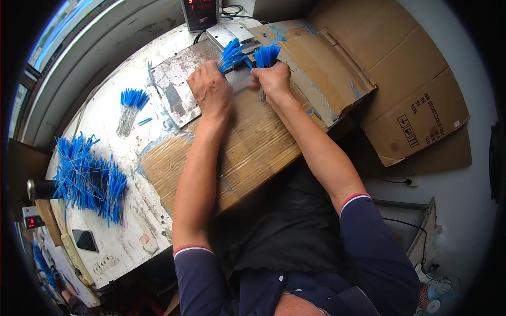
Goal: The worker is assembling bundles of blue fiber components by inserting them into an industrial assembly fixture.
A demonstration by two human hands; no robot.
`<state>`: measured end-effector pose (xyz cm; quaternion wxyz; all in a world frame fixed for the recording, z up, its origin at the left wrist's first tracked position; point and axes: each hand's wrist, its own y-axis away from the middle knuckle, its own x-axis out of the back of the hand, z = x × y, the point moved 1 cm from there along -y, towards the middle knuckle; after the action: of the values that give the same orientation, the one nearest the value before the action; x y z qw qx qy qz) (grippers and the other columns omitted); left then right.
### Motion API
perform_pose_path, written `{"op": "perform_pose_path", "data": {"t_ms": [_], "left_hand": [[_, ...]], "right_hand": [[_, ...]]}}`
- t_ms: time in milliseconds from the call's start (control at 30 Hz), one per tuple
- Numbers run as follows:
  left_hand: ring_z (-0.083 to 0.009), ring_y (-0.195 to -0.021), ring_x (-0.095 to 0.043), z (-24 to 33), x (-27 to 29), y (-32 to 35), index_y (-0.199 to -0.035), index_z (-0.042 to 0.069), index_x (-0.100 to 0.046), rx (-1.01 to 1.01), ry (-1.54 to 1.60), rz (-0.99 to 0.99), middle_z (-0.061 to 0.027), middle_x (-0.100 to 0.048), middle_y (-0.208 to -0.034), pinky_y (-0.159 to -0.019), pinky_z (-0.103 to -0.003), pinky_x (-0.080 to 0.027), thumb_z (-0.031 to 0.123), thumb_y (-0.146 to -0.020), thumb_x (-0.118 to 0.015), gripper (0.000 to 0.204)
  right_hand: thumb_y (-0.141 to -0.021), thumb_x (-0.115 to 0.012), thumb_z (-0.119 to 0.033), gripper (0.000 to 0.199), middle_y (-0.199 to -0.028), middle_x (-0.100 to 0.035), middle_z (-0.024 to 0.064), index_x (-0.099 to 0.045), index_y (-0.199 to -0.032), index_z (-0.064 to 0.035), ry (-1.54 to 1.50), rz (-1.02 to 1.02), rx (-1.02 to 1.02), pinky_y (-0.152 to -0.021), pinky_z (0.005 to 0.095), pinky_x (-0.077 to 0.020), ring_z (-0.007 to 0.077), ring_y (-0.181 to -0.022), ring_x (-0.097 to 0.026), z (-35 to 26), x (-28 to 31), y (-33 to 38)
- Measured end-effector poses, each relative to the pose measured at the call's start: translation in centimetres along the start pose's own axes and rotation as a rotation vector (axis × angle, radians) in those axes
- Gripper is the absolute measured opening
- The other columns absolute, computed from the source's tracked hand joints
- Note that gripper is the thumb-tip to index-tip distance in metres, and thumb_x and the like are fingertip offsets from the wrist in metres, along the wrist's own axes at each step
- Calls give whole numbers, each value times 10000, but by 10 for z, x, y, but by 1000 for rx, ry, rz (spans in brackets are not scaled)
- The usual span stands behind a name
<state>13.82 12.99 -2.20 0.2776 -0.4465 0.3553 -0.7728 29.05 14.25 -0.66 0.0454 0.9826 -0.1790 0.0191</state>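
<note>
My right hand [275,81] is closed around an upright bundle of thin metal wires with blue ends [267,55]. The blue tips fan out above the fist, and bare wires hang below it. To its left my left hand [211,89] is closed, knuckles up, at the wire part of a second blue-ended bundle [232,54]. That bundle leans to the right, and the fingertips are hidden behind the hand. A few blue ends [247,63] stick out between the two bundles. Both hands are over a metal plate fixture [182,79] on the table.
A flattened cardboard sheet [253,152] covers the near edge of the white table [142,184]. On the left lie a small bundle [132,105], a large blue-ended pile [87,176] and a phone [85,240]. Behind stands a box with a red display [201,13]; cardboard boxes [337,68] are at right.
</note>
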Motion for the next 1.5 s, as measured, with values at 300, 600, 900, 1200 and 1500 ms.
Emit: {"op": "perform_pose_path", "data": {"t_ms": [300,600,900,1200,1500], "left_hand": [[-350,-845,-651,7,0,5,-1052,68,-613,117,95,-233,-152,-664,-861,-770,-479,-485,108,-880,-660,184],[-371,-833,-692,7,0,-2,-1048,71,-624,279,200,-450,-191,-706,-866,-753,-476,-513,233,-937,-632,197],[-326,-839,-693,-6,-1,-8,-1045,78,-676,403,464,-580,-171,-718,-882,-764,-430,-517,253,-951,-647,201],[-93,-609,-607,-6,-2,-8,-1013,30,-654,475,606,-659,-40,-669,-770,-570,-278,-499,84,-975,-596,88],[-78,-575,-558,22,6,-7,-1124,39,-646,865,1169,-561,11,-621,-764,-513,-230,-469,45,-975,-577,165]], "right_hand": [[-752,-793,17,136,-672,-656,94,-662,-717,-2,-307,-82,64,-376,327,-458,180,-459,-597,-2,-1,7],[-773,-756,89,153,-897,-723,102,-698,-902,32,-335,-77,-77,-673,321,-579,191,-754,-706,-7,-16,15],[-785,-768,-19,79,-711,-688,66,-693,-764,-11,-443,-139,-78,-405,278,-476,133,-465,-592,-5,-24,28],[-801,-764,-12,117,-728,-657,9,-665,-839,-60,-483,-238,33,-457,248,-482,102,-503,-582,2,-19,40],[-864,-742,-45,76,-798,-679,13,-685,-914,-45,-580,-294,98,-478,246,-493,97,-562,-600,1,-3,49]]}}
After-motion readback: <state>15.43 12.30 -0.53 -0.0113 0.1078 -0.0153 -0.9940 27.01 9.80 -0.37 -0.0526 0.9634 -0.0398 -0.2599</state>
